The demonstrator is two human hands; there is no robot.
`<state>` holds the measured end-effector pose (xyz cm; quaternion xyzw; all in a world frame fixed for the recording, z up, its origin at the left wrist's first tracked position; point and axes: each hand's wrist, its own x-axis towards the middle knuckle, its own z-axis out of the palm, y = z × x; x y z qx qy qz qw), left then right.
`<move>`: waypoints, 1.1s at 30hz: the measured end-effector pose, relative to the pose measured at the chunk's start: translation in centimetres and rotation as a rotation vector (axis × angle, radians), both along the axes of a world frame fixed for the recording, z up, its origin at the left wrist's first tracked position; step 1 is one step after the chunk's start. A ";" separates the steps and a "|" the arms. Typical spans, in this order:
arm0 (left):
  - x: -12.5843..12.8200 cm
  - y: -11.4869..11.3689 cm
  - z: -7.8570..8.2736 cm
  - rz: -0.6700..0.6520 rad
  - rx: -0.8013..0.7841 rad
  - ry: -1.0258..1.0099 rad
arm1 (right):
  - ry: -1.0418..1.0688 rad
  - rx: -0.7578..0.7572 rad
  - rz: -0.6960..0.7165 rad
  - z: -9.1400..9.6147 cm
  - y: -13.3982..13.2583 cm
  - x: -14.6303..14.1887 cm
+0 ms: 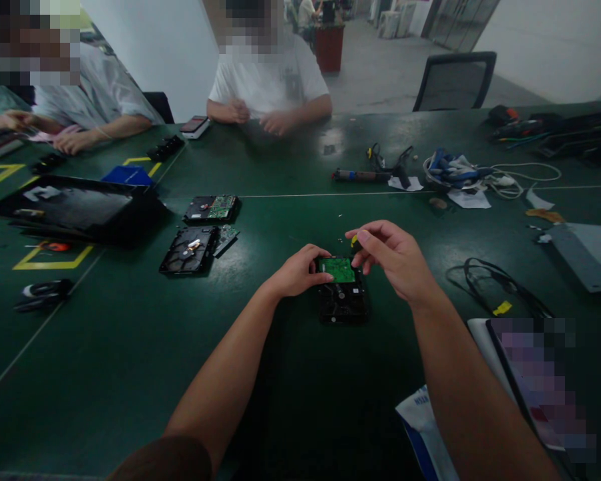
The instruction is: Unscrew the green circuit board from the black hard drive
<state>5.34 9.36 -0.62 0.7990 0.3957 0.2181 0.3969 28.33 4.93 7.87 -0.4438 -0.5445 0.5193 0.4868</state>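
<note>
A hard drive (341, 302) lies on the green table in front of me, its green circuit board (336, 269) facing up at the far end. My left hand (303, 270) grips the drive's left side, with the thumb lying across the board's edge. Above the drive's far right corner is my right hand (388, 257), its thumb and fingers pinched on a small yellow tool (354, 242). The tool's tip is too small to make out. A few tiny bits, perhaps screws (340, 240), lie just beyond the drive.
Left of my hands are two more hard drives (211, 208) (189, 250) and a loose circuit board (226, 239). A black tray (80, 204) stands farther left. Cables (501, 284), a metal box (588, 254) and a tablet-like device (535, 381) lie on the right. Co-workers (270, 87) sit opposite.
</note>
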 end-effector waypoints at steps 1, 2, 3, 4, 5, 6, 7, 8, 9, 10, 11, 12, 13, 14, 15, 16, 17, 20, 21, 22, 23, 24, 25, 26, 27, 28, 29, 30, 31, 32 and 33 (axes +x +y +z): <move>0.0 0.0 0.0 0.002 0.003 0.001 | 0.016 -0.010 -0.002 0.0 0.0 0.0; 0.0 0.0 0.0 0.004 0.007 0.002 | 0.028 -0.015 -0.001 -0.1 0.0 -0.1; 0.0 0.0 0.0 0.006 0.010 0.002 | 0.034 -0.015 0.003 -0.1 0.0 -0.1; 0.0 0.0 -0.1 0.007 0.012 0.000 | 0.037 -0.012 0.010 -0.1 0.0 -0.1; 0.0 -0.1 -0.1 0.008 0.013 -0.004 | 0.040 -0.010 0.020 -0.2 0.0 -0.1; 0.0 -0.1 -0.2 0.008 0.014 -0.008 | 0.046 -0.012 0.032 -0.2 0.0 -0.1; 0.0 -0.1 -0.2 0.007 0.014 -0.011 | 0.058 -0.017 0.044 -0.2 0.1 0.0; -0.1 -0.1 -0.2 0.007 0.015 -0.014 | 0.071 -0.023 0.053 -0.1 0.1 0.0; -0.1 -0.1 -0.3 0.005 0.017 -0.016 | 0.080 -0.027 0.058 -0.1 0.1 0.0; -0.1 0.0 -0.3 0.002 0.017 -0.016 | 0.079 -0.027 0.057 -0.1 0.1 0.0; -0.1 0.0 -0.3 0.000 0.017 -0.015 | 0.066 -0.023 0.049 -0.1 0.1 0.0; -0.1 0.0 -0.3 0.000 0.017 -0.014 | 0.044 -0.016 0.036 -0.1 0.1 0.0; -0.1 0.0 -0.3 0.000 0.016 -0.013 | 0.017 -0.007 0.022 -0.2 0.1 0.0; -0.1 0.1 -0.3 -0.001 0.015 -0.012 | -0.010 0.002 0.010 -0.2 0.2 0.0; -0.1 0.1 -0.3 0.000 0.014 -0.012 | -0.034 0.010 0.001 -0.2 0.2 0.0; -0.1 0.0 -0.2 -0.001 0.012 -0.010 | -0.052 0.017 -0.004 -0.3 0.2 0.0; 0.0 0.0 -0.2 -0.001 0.011 -0.009 | -0.061 0.023 -0.006 -0.3 0.2 0.0; 0.0 -0.1 0.0 0.005 0.017 -0.005 | -0.051 0.027 -0.015 -0.2 0.1 0.0; 0.0 -0.1 0.0 0.006 0.019 -0.004 | -0.041 0.021 -0.019 -0.2 0.1 0.0; 0.0 -0.1 0.0 0.007 0.020 -0.002 | -0.029 0.013 -0.021 -0.1 0.1 -0.1; 0.0 -0.1 0.0 0.009 0.020 0.000 | -0.017 0.005 -0.019 -0.1 0.1 -0.1; 0.0 -0.1 0.0 0.008 0.019 0.002 | -0.005 -0.001 -0.013 0.0 0.1 -0.1; 0.0 0.0 0.0 0.007 0.016 0.002 | 0.005 -0.002 -0.006 0.0 0.1 -0.2; 0.0 0.0 0.0 0.006 0.013 0.001 | 0.012 0.001 0.002 0.0 0.1 -0.2; 0.0 0.0 -0.1 0.006 0.011 -0.001 | 0.014 0.005 0.008 -0.1 0.1 -0.2; 0.0 0.0 -0.1 0.004 0.009 -0.004 | 0.017 0.007 0.012 -0.1 0.2 -0.2; 0.0 0.1 -0.1 0.003 0.008 -0.007 | 0.024 0.005 0.016 -0.2 0.2 -0.2; 0.0 0.1 -0.1 0.002 0.008 -0.009 | 0.035 0.000 0.019 -0.3 0.2 -0.2; 0.0 0.1 -0.1 0.002 0.009 -0.011 | 0.050 -0.007 0.021 -0.3 0.3 -0.2; 0.0 0.1 -0.1 0.001 0.009 -0.013 | 0.062 -0.013 0.021 -0.4 0.3 -0.2; 0.0 0.1 -0.1 0.000 0.009 -0.015 | 0.068 -0.017 0.022 -0.4 0.3 -0.1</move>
